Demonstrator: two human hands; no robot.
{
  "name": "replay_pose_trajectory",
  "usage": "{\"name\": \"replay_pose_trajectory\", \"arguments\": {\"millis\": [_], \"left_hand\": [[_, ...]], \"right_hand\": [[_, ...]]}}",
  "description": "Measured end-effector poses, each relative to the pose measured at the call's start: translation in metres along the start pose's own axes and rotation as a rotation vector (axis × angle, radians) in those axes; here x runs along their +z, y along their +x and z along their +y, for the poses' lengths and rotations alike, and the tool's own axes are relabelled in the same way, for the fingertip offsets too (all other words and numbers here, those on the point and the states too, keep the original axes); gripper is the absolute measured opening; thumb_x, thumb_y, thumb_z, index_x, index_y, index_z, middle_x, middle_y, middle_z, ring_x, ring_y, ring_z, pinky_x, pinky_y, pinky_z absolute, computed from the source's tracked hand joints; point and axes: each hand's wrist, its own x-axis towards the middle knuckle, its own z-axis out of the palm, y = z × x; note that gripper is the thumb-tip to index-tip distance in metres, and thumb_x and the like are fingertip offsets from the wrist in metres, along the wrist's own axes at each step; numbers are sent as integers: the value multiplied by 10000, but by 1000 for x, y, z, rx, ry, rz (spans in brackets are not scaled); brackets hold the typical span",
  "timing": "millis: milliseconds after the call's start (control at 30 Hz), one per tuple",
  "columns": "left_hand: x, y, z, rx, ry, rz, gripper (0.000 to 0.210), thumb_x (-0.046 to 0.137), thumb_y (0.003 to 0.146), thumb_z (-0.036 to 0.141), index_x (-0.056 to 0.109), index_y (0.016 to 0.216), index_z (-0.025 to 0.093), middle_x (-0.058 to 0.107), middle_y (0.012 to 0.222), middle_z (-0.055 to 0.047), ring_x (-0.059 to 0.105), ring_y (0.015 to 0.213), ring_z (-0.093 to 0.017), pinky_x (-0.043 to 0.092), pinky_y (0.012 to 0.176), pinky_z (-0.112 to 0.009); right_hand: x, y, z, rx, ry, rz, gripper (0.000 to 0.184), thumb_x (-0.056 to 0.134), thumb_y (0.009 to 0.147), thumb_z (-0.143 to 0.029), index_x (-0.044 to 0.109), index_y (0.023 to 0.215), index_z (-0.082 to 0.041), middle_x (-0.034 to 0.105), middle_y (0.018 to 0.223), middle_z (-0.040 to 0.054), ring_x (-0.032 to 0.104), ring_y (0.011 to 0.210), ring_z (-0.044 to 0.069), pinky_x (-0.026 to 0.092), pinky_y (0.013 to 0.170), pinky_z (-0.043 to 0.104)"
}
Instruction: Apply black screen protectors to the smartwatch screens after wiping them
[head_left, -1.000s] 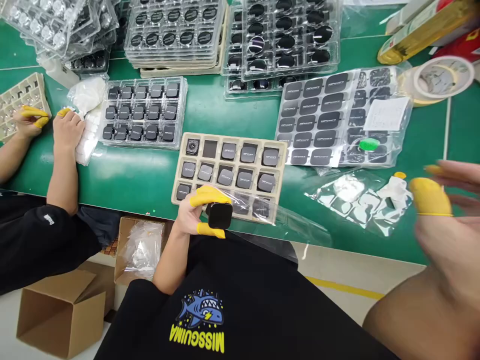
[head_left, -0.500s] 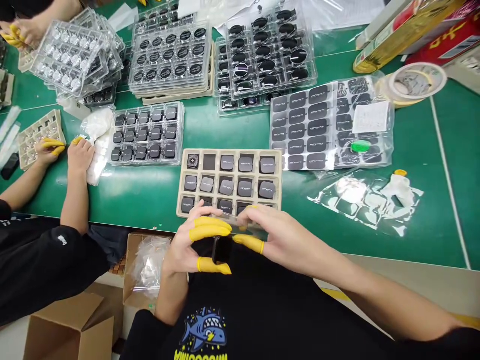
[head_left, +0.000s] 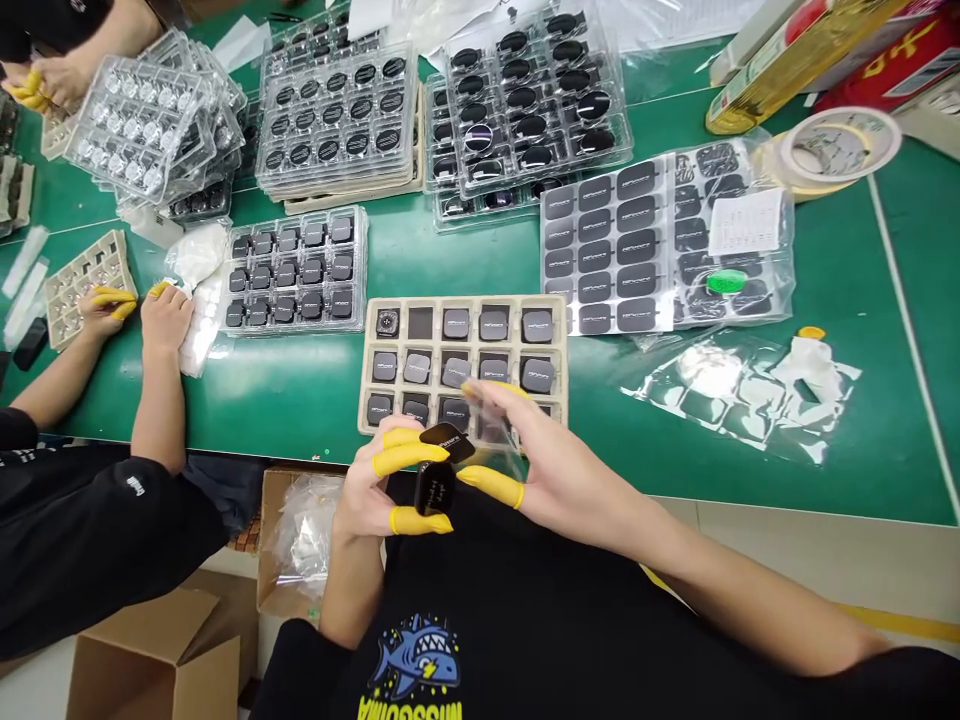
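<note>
Green tabletop (head_left: 465, 262): before the beige gridded tray (head_left: 367, 350), the parted right hand (head_left: 559, 462), hold unclear, could jolt the square black watch (head_left: 436, 490) from the left hand (head_left: 364, 495) pinching it.

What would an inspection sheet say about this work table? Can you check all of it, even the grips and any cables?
Surface: green tabletop, with shiny reflections.
Job's things: black square device; dark lettered piece just above it; clear film; beige tray of black pieces, partly hidden.
Clutter: clear tray, black label sheets, tape roll.
Left grip: device held between yellow-covered fingers and thumb.
Right grip: thumb close to the device, film by its fingers; whether it pinches the film is unclear.
Cables: nothing seen.
Surroundings: co-worker's black sleeve at the picture's left; open cardboard box below the table.
</note>
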Motion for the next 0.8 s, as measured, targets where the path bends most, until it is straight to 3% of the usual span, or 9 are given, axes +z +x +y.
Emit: {"name": "replay_pose_trajectory", "arguments": {"millis": [167,233,300,500,633,800], "left_hand": [[-2,6,4,-23,-46,28,727,1000,766,656,832,1373,292,839,1079,-96,737,1030,-270,648,866,-421],[-3,11,6,6,-49,23,728,995,772,657,828,1382,295,843,1086,-100,746,1027,-276,653,860,-428],[-3,14,7,56,-44,11,729,997,775,650,825,1387,292,846,1069,-98,754,1021,-279,656,873,-438],[-2,17,10,129,-24,8,708,963,819,658,809,1405,289,853,1060,-95,804,1074,-299,686,905,-448],[-1,16,10,117,22,1,722,979,816,625,798,1429,289,860,1129,-111,806,1103,-298,693,926,-449],[-1,14,7,115,71,28,772,989,792,645,784,1451,299,856,1142,-108,780,1174,-326,679,946,-482]], "right_hand": [[-4,7,-16,-222,-167,301,870,755,1077,-447,295,1807,-338,565,1688,199,573,1586,404,581,1253,636],[-5,9,-23,-292,-254,483,882,799,1046,-345,335,1795,-345,611,1621,196,604,1535,412,584,1235,635],[-4,10,-27,-326,-257,541,808,818,1023,-288,438,1735,-345,685,1515,178,667,1441,401,608,1191,612],[0,12,-30,-108,111,199,381,756,1081,-443,673,1419,-289,817,1298,104,802,1176,296,697,1018,461],[1,15,-36,-39,282,132,258,784,1051,-415,742,1262,-272,838,1192,71,803,1040,243,700,935,385],[5,18,-37,28,373,103,191,770,1041,-410,773,1159,-260,840,1110,65,786,983,244,688,886,392]]}}
